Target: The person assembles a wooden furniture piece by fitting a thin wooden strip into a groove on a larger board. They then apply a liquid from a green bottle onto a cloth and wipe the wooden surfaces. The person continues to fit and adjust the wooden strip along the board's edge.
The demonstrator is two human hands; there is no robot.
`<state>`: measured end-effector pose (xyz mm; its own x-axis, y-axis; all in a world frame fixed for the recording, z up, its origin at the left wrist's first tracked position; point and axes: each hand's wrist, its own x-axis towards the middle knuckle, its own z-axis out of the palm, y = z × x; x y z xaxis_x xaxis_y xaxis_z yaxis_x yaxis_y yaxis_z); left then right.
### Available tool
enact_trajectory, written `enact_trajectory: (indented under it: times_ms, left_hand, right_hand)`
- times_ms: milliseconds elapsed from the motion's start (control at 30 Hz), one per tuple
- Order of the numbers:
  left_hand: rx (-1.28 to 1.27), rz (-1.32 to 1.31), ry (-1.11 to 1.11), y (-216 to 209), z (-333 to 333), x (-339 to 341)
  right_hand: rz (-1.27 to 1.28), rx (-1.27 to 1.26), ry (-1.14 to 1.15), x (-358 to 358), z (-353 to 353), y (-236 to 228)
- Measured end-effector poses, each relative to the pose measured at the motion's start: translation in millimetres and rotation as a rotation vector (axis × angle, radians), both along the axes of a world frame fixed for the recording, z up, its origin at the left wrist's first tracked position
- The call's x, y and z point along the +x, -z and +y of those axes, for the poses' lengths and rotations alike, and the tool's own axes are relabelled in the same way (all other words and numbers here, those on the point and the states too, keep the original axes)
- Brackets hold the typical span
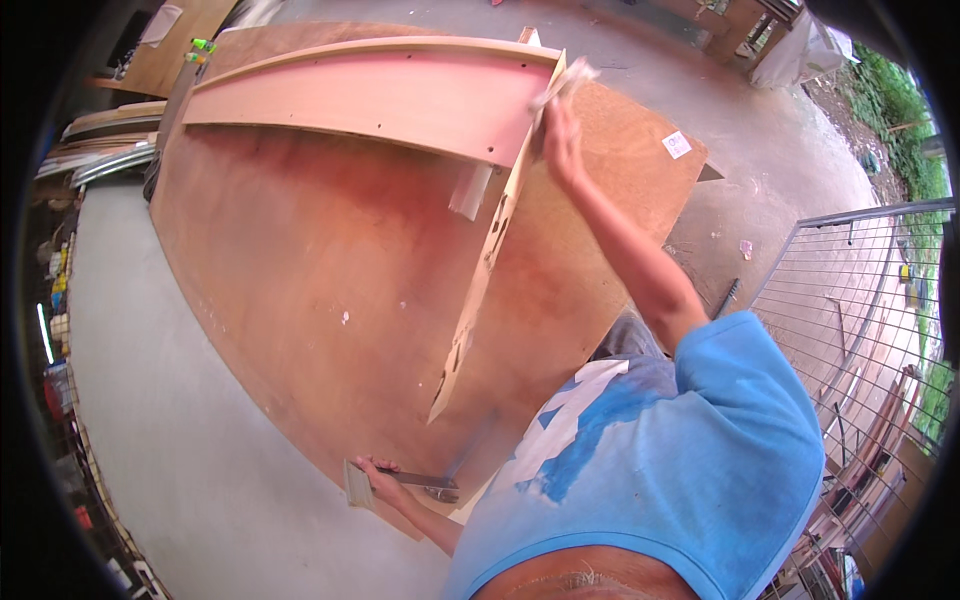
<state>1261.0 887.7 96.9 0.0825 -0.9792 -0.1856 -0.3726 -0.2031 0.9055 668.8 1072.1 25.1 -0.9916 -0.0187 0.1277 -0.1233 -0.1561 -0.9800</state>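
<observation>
My right hand (564, 145) reaches to the far end of a narrow, pale wooden strip (492, 240) with dark slots along its edge. Its fingers are closed on a crumpled whitish rag (568, 82), somewhat blurred, pressed at the strip's upper end. That end meets a pale pinkish curved panel (370, 90) with small dark holes and a raised rim. Low down, near the table's edge, my left hand (384, 484) is closed around a pale block (357, 484) with a dark bar (425, 480) extending to the right. The tool's exact kind is unclear.
A large brown wooden tabletop (300, 270) carries the panel; a white support piece (469, 192) shows beneath it. A paper label (677, 145) lies toward the right corner. Wire mesh fencing (850, 300) stands at right. Stacked boards (110, 135) lie at far left.
</observation>
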Motion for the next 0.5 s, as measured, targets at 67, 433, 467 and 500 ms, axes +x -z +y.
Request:
enact_trajectory:
  times_ms: [67, 433, 467, 500]
  left_hand:
    - [0.013, -0.071, 0.027, 10.2, -4.6, -8.1]
    - [0.062, -0.106, -0.150, 18.4, -22.2, -8.1]
    - [0.056, -0.092, -0.139, 22.3, -29.5, -9.6]
    - [0.058, -0.081, -0.157, 22.7, -28.4, -10.3]
  right_hand:
    - [0.018, 0.014, 0.023, 50.0, -8.5, -6.5]
    - [0.209, 0.086, -0.041, -12.3, 17.6, -6.7]
    - [0.299, 0.209, 0.032, 1.2, 16.3, 2.3]
    - [0.344, 0.243, 0.047, -0.8, 15.1, 4.2]
